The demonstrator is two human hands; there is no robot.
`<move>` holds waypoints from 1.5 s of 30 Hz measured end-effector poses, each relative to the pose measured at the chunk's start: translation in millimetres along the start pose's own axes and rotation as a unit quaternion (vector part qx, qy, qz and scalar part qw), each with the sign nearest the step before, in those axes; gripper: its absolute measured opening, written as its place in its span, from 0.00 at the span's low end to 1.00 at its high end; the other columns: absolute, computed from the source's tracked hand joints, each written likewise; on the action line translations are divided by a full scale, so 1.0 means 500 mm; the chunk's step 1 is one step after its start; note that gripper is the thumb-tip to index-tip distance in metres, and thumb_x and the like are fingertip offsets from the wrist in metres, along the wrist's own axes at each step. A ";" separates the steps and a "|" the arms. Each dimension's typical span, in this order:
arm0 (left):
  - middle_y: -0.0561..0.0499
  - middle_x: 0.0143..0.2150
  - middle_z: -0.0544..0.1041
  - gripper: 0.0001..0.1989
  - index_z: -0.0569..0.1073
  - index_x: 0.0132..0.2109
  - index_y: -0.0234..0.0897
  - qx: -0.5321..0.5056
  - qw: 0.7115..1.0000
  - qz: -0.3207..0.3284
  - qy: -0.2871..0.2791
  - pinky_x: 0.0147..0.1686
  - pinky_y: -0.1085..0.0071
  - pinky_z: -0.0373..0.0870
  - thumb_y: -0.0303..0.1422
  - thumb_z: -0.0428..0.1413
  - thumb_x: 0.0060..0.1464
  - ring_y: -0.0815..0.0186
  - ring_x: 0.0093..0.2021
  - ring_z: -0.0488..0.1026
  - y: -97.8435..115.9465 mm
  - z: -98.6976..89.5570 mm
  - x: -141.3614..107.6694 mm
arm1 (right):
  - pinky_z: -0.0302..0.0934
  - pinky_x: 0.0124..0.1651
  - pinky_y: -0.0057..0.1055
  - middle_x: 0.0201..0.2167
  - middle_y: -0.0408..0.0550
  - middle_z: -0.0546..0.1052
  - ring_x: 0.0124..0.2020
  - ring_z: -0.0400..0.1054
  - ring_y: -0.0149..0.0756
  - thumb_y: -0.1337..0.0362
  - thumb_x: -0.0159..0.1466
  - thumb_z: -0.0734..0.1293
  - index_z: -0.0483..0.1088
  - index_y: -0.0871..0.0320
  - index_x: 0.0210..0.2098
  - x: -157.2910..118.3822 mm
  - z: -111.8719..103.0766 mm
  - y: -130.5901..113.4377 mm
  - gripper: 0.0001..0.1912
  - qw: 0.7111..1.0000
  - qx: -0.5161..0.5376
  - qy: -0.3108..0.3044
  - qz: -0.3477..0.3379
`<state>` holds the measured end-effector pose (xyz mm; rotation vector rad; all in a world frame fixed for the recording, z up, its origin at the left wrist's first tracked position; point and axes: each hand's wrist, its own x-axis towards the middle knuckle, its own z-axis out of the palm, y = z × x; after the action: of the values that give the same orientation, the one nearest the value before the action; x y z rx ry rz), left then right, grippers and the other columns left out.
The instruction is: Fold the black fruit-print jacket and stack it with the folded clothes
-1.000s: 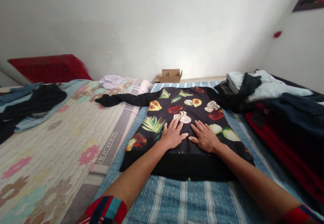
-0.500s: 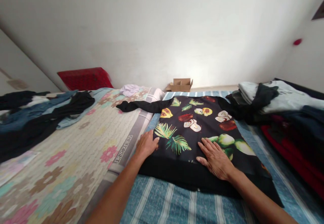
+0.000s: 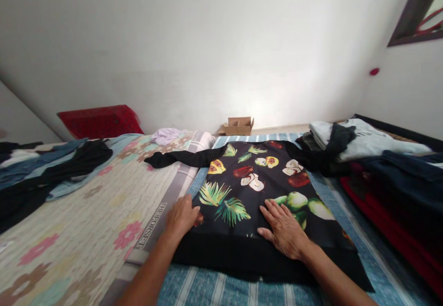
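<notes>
A black long-sleeved top (image 3: 238, 204) with a print of fruit and palm leaves lies spread on the blue striped cloth (image 3: 204, 292), its hem toward me. One black sleeve reaches left over the floral mattress. My right hand (image 3: 285, 230) rests flat on the lower middle of the print, fingers spread. At the top's left edge is my left hand (image 3: 182, 216), its fingers bent down over the side; whether they pinch the fabric is hidden.
Folded clothes (image 3: 391, 172) are piled at the right. Jeans and dark garments (image 3: 62, 163) lie at the far left on the floral mattress (image 3: 93, 223). Along the wall are a red item (image 3: 100, 120), a lilac cloth (image 3: 166, 135) and an open cardboard box (image 3: 238, 126).
The view has turned right and tilted up, so things appear further left and lower. My left hand has slid a little down the top's left edge; my right hand stays flat on it.
</notes>
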<state>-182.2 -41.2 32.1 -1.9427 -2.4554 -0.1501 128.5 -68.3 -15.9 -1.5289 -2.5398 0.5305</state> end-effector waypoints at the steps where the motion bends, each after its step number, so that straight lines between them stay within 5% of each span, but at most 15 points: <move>1: 0.38 0.49 0.74 0.17 0.70 0.48 0.32 0.036 0.999 0.021 0.021 0.48 0.59 0.67 0.34 0.51 0.52 0.50 0.51 0.70 0.016 -0.006 -0.004 | 0.33 0.66 0.46 0.67 0.54 0.47 0.68 0.35 0.46 0.40 0.64 0.45 0.50 0.58 0.65 0.001 -0.001 -0.001 0.39 1.000 0.002 -0.002 0.001; 4: 0.36 0.62 0.62 0.22 0.66 0.56 0.29 0.069 0.989 0.126 0.038 0.60 0.62 0.55 0.34 0.48 0.55 0.53 0.63 0.57 0.069 -0.009 -0.009 | 0.32 0.66 0.47 0.67 0.54 0.46 0.68 0.35 0.46 0.40 0.65 0.45 0.50 0.58 0.65 0.003 -0.003 -0.003 0.39 1.000 0.006 -0.005 0.001; 7: 0.37 0.67 0.53 0.27 0.61 0.61 0.27 0.054 0.982 0.179 -0.014 0.63 0.63 0.48 0.39 0.43 0.59 0.56 0.67 0.47 0.105 0.014 -0.003 | 0.32 0.66 0.47 0.67 0.55 0.46 0.68 0.35 0.47 0.41 0.65 0.46 0.49 0.58 0.66 0.003 -0.006 -0.004 0.38 1.000 0.011 -0.005 -0.001; 10: 0.36 0.68 0.48 0.33 0.56 0.64 0.27 0.067 0.985 0.142 -0.072 0.62 0.56 0.48 0.45 0.40 0.59 0.52 0.68 0.43 0.108 0.052 0.007 | 0.32 0.66 0.47 0.67 0.56 0.46 0.68 0.34 0.47 0.41 0.65 0.47 0.49 0.59 0.66 0.002 -0.009 -0.006 0.38 1.000 0.021 -0.008 -0.003; 14: 0.38 0.68 0.47 0.35 0.52 0.66 0.30 0.074 0.987 0.120 -0.074 0.62 0.54 0.47 0.48 0.38 0.59 0.53 0.68 0.43 0.090 0.085 0.013 | 0.31 0.66 0.47 0.67 0.55 0.45 0.68 0.33 0.46 0.43 0.66 0.47 0.49 0.58 0.66 0.002 -0.013 -0.007 0.37 0.999 0.034 -0.007 0.000; 19: 0.37 0.68 0.48 0.35 0.53 0.66 0.29 0.077 0.985 0.123 -0.090 0.61 0.55 0.48 0.47 0.39 0.58 0.54 0.68 0.44 0.099 0.065 0.010 | 0.31 0.66 0.47 0.67 0.55 0.45 0.68 0.33 0.47 0.44 0.66 0.49 0.49 0.58 0.66 0.004 -0.013 -0.005 0.36 0.999 0.038 -0.009 0.000; 24: 0.39 0.69 0.46 0.34 0.56 0.65 0.29 0.076 0.985 0.146 -0.048 0.62 0.55 0.45 0.47 0.38 0.59 0.54 0.68 0.41 0.131 0.055 0.000 | 0.32 0.66 0.48 0.67 0.54 0.46 0.68 0.34 0.47 0.43 0.66 0.48 0.50 0.58 0.66 0.005 -0.012 -0.002 0.36 0.999 0.043 -0.001 -0.009; 30: 0.40 0.69 0.44 0.37 0.52 0.66 0.27 0.084 0.981 0.142 -0.098 0.63 0.53 0.43 0.50 0.35 0.58 0.55 0.68 0.40 0.138 0.075 0.002 | 0.32 0.66 0.48 0.67 0.54 0.47 0.68 0.35 0.47 0.44 0.66 0.49 0.50 0.58 0.65 0.006 -0.013 -0.002 0.36 0.999 0.049 -0.001 -0.010; 37: 0.37 0.68 0.47 0.38 0.53 0.65 0.24 0.083 0.977 0.135 -0.141 0.62 0.51 0.46 0.48 0.38 0.56 0.53 0.68 0.43 0.157 0.042 0.011 | 0.33 0.66 0.47 0.67 0.55 0.47 0.68 0.35 0.47 0.43 0.65 0.50 0.50 0.58 0.65 0.004 -0.022 -0.005 0.36 0.998 0.055 0.002 -0.008; 45: 0.38 0.68 0.47 0.38 0.54 0.65 0.24 0.108 0.983 0.118 -0.093 0.63 0.53 0.43 0.49 0.34 0.58 0.53 0.68 0.41 0.171 0.064 -0.004 | 0.33 0.66 0.47 0.67 0.55 0.48 0.68 0.36 0.47 0.43 0.65 0.49 0.51 0.59 0.65 0.004 -0.019 -0.002 0.37 0.998 0.057 0.003 -0.009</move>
<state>-97.1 -21.1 5.9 -2.2119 -2.2022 0.2990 129.4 -65.0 -6.7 -1.4654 -2.4691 0.6547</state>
